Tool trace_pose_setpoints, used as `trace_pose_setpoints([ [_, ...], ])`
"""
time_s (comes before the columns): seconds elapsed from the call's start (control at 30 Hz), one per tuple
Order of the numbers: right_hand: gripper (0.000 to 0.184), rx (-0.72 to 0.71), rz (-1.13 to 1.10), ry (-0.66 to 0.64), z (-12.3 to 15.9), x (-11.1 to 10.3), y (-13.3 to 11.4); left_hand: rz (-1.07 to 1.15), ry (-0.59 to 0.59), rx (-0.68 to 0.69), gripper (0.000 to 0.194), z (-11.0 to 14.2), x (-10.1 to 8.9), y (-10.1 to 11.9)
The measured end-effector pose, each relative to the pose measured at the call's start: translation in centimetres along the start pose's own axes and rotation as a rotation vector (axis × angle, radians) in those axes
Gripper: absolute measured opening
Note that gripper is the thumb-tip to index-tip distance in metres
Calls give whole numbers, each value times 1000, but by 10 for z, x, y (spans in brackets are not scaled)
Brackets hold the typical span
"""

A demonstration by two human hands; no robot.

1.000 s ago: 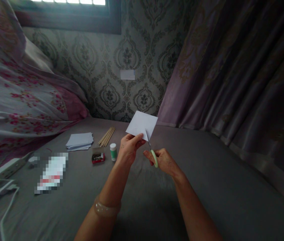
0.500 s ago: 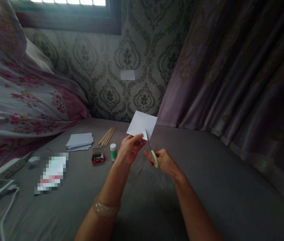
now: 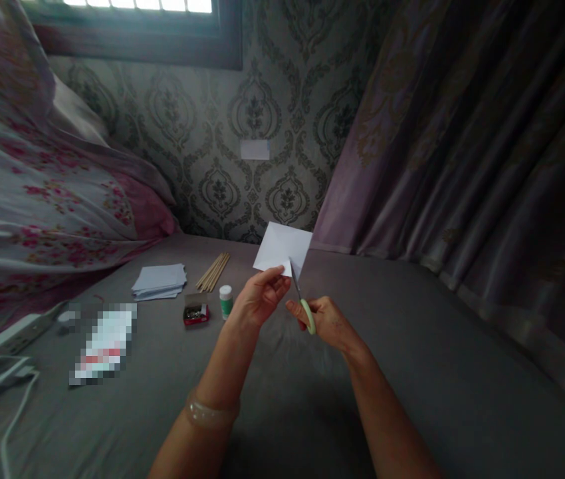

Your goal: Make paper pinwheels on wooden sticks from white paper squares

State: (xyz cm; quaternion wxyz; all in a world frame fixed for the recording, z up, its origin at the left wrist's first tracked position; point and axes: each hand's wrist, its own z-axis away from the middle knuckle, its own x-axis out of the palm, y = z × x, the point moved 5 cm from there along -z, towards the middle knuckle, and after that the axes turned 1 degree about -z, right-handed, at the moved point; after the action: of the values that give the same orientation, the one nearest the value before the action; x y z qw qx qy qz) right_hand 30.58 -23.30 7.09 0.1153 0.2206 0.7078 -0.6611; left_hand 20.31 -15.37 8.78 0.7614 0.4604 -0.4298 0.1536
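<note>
My left hand pinches the near edge of a white sheet of paper, holding it up above the grey cloth. A pair of scissors with pale green handles is in my right hand, its thumb and fingers closed around the loops. The blades point up and away, and they sit at the near edge of the paper, just right of my left fingertips. A cut line seems to run into the sheet from that edge. A translucent bangle circles my left forearm.
On the grey surface at left lie a stack of white paper, several wooden sticks, a small red open box and a green-and-white glue stick. Further left are a blurred packet and a power strip with cables.
Almost nothing differs. The paper has tilted very slightly, while both hands and the scissors stay in nearly the same place.
</note>
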Motion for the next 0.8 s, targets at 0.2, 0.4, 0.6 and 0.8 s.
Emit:
trace_pose_setpoints([
  [0.2,51,0,-3,2,2,0,-2,43,-5,-61,19,-2,0,-2],
  [0.4,53,10,1,5,1,0,0,-107,34,75,17,1,-1,1],
  [0.6,54,1,10,13,-2,1,3,-227,84,230,18,6,-1,6],
  [0.8,51,4,2,19,-2,0,4,-105,29,87,15,0,-1,1],
])
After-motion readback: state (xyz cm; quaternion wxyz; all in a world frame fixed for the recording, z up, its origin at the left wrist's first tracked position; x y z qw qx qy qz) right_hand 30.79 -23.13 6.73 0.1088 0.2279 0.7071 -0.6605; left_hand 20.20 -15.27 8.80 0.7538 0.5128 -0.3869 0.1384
